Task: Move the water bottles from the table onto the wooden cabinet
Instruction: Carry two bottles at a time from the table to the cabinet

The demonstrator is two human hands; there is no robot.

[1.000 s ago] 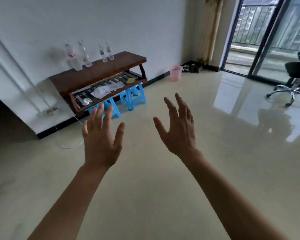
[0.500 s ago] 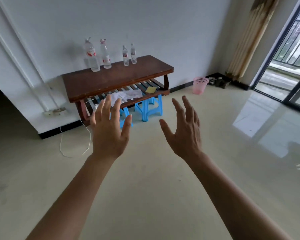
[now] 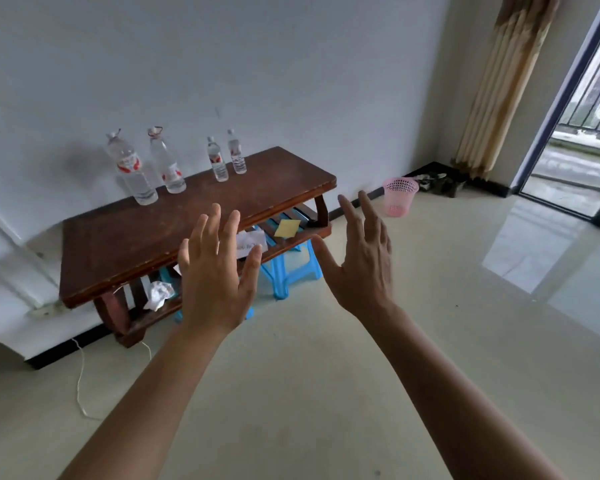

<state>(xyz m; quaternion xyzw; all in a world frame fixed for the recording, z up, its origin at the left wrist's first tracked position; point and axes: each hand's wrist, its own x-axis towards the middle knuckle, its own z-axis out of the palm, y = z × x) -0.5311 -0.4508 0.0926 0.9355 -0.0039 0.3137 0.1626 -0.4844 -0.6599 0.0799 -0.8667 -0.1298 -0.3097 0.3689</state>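
A person's left hand [image 3: 215,275] and right hand [image 3: 361,258] were raised side by side in front of a wooden worktop [image 3: 187,216] that stood against a white wall, both released, fingers straight and spread, backs toward the camera, holding nothing. The left hand's fingertips crossed the worktop's front edge in the head view. The right hand hung off its right end, above the floor [image 3: 326,393]. Neither hand was touching a bottle. Four bottles stood upright along the back of the worktop, close to the wall: a tall water bottle [image 3: 132,169] nearest the left end, a second tall bottle [image 3: 167,162] just beside it, and, apart to their right, a small bottle [image 3: 217,161] with another small bottle [image 3: 237,154] just beside it. All four were clear with red-and-white labels. On the slatted lower shelf [image 3: 321,232] lay a yellow note [image 3: 287,227], a printed white sheet [image 3: 252,241] and a crumpled paper [image 3: 158,294]. Blue plastic stools [image 3: 291,271] sat under the shelf. A pink mesh basket [image 3: 399,195] stood on the floor near the wall, to the right of the worktop, with a beige curtain [image 3: 499,81] and a glass door [image 3: 568,109] beyond it. A thin white cable [image 3: 79,382] trailed across the floor at the worktop's left end.
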